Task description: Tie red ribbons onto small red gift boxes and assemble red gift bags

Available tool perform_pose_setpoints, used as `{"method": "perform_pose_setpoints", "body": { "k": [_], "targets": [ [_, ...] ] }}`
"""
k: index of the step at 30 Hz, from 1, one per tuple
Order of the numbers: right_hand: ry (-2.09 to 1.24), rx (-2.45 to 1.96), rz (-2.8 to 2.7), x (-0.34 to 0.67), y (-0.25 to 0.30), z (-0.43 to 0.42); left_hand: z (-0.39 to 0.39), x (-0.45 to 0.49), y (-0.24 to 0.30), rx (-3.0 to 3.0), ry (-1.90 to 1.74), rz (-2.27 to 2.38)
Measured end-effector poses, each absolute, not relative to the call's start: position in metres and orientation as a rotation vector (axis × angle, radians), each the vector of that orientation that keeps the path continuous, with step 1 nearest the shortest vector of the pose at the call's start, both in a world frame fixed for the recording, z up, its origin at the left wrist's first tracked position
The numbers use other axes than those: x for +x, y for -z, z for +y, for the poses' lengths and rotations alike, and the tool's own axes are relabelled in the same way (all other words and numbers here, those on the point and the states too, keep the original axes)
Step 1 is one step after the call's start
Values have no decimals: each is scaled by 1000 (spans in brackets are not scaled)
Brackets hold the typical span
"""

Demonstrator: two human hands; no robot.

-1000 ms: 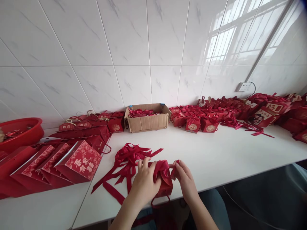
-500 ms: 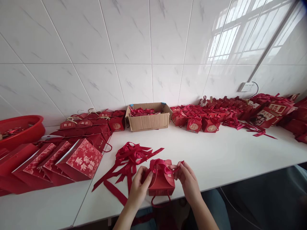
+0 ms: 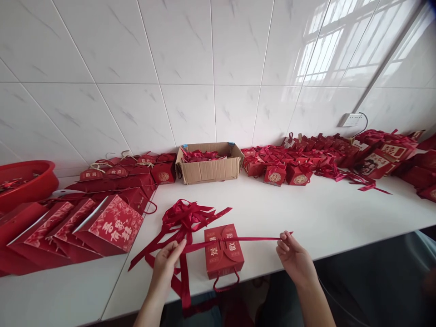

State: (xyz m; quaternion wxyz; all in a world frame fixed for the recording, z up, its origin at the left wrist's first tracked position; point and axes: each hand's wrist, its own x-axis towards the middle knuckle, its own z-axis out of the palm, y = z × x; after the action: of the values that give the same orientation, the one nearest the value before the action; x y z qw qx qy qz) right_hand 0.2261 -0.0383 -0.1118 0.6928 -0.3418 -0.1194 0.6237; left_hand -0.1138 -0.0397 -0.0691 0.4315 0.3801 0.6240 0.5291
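A red gift box (image 3: 223, 268) with pale lettering and a cord handle lies near the front edge of the white table. A red ribbon (image 3: 254, 238) passes through the middle of its top and stretches out to both sides. My left hand (image 3: 166, 261) pinches the ribbon's left end, left of the box. My right hand (image 3: 293, 254) pinches the other end, well to the right. Both hands are closed. A heap of loose red ribbons (image 3: 187, 215) lies just behind my left hand, with strands trailing forward.
A cardboard box (image 3: 209, 170) holding red ribboned items stands against the tiled wall. Rows of small red boxes (image 3: 274, 175) sit to its right. On the left are larger red boxes (image 3: 116, 227) and a red basin (image 3: 51, 177). A person's dark clothing (image 3: 374, 277) shows at lower right.
The ribbon loop on top of the gift box has opened out into a straight, taut line. My hands have moved apart, left and right. The box has shifted slightly left.
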Motion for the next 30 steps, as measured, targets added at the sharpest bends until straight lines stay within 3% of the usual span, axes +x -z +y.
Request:
{"method": "perform_pose_setpoints", "body": {
  "k": [8, 14, 21, 30],
  "targets": [
    [-1306, -897, -343, 229, 111, -39, -42, -114, 65, 1291, -1191, 1725],
    [-591, -1473, -786, 220, 92, -42, -51, -101, 68, 1633, -1381, 1693],
    [-894, -1084, -1751, 161, 47, -45, -67, -57, 61, 1578, -1192, 1408],
    [-950, -1240, -1954, 147, 46, -37, -53, -55, 47, 1710, -736, 1379]
  ]
}}
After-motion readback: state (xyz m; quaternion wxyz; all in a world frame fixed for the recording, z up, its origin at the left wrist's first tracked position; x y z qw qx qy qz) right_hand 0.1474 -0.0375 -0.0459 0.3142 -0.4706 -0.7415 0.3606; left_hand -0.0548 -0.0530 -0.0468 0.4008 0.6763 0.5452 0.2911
